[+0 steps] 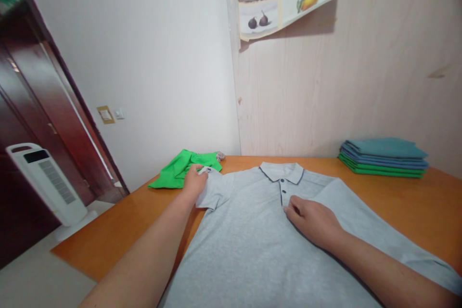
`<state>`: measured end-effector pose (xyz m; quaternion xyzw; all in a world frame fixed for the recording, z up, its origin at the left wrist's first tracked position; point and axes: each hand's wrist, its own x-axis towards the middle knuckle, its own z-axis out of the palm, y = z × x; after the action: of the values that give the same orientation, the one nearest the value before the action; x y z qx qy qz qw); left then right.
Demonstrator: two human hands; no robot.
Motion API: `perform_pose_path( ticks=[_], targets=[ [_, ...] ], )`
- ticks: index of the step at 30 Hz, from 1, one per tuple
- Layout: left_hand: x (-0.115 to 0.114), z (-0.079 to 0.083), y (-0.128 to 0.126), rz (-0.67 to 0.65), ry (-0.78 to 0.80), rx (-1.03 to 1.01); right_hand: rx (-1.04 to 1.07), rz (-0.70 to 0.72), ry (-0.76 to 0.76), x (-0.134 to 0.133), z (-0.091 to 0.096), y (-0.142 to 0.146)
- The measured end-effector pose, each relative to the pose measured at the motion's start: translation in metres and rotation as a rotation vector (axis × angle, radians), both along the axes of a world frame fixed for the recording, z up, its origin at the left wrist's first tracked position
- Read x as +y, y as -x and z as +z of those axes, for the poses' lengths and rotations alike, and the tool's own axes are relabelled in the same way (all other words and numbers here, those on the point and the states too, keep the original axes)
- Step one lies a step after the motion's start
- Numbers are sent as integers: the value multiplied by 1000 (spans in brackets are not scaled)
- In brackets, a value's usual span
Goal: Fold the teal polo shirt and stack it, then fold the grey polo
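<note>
A light grey polo shirt (249, 231) lies spread front side up on the table, its collar (283, 173) towards the wall and its short placket buttoned with dark buttons. My left hand (195, 180) pinches the end of the sleeve on the left, where a small dark mark shows. On the chest, my right hand (314, 219) is closed, with thumb and fingertips at the lower end of the placket. The other sleeve stretches out to the right, partly behind my right forearm. Just beyond my left hand lies a crumpled bright green cloth (175, 171).
A stack of folded green and blue cloths (384, 156) stands at the back right of the orange-brown table (126, 221). Fruit pictures (288, 0) hang on the wall behind. Left of the table, a white tower-shaped appliance (50, 185) stands near a dark red door (46, 86).
</note>
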<state>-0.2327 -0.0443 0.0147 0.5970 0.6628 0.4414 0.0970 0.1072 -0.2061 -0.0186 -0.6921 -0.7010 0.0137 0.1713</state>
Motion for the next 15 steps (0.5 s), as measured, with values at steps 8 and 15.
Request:
perform_pose_path(
  ticks=[8,15],
  targets=[
    [-28,38,-67,-339,-91,75,11,-5,0,0,-1,0],
    [-53,37,-107,-688,305,-448,10,-3,0,0,1,1]
  ],
)
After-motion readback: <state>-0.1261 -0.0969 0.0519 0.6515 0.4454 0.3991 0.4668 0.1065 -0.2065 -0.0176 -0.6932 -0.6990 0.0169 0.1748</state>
